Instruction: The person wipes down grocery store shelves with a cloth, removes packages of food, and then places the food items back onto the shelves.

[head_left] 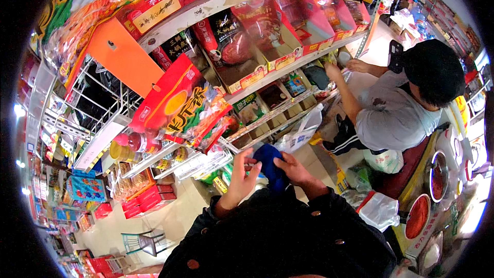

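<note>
A dark blue cloth (271, 166) is bunched up before my chest. My right hand (298, 170) grips its right side, thumb on top. On the cloth's left, my left hand (242, 177) has its fingers apart, their tips close to the fabric; whether they touch it I cannot tell. Just beyond both hands, a white plastic bag (303, 129) hangs in front of the lower shelf. Up and to the left hangs a large red snack packet (181, 104).
A person in a grey shirt (397, 117) crouches at right, hands at the lower shelf. Shelves hold hotpot seasoning packets (227, 40) in open boxes. A wire rack (100, 96) stands left. Bowls of red seasoning (417, 216) sit lower right; a chair (144, 242) stands lower left.
</note>
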Available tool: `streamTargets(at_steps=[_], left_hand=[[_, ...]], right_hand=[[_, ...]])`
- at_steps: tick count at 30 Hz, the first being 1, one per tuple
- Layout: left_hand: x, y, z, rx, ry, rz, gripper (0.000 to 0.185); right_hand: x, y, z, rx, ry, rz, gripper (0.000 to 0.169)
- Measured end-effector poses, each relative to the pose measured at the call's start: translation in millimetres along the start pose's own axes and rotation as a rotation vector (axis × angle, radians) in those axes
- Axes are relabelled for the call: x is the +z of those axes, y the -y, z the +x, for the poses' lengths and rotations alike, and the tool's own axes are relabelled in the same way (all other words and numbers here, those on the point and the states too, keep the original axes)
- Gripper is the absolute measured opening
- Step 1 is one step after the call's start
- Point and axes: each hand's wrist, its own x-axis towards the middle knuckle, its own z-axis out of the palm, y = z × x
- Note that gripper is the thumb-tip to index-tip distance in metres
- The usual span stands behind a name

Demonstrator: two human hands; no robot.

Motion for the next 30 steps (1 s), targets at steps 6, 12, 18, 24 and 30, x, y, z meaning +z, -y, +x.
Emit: streamTargets(at_steps=[6,12,18,24,30], left_hand=[[-1,-7,22,-0.183,-0.014,-0.316,0.038],[-11,2,41,-0.140,-0.015,-0.155,0.030],[-24,3,56,-0.230,-0.052,-0.475,0.034],[-45,-12,54,-0.180,-0.018,-0.489,0.035],[-62,2,45,-0.126,-0.033,-0.396,0.037]], right_hand=[[34,52,7,-0.040,0.027,0.152,0.037],[37,44,31,-0.296,-0.162,-0.030,0.054],[51,73,27,-0.697,0.001,-0.691,0.064],[8,58,70,-0.625,-0.343,-0.621,0.049],[40,110,100,-0.924,-0.534,-0.768,0.054]])
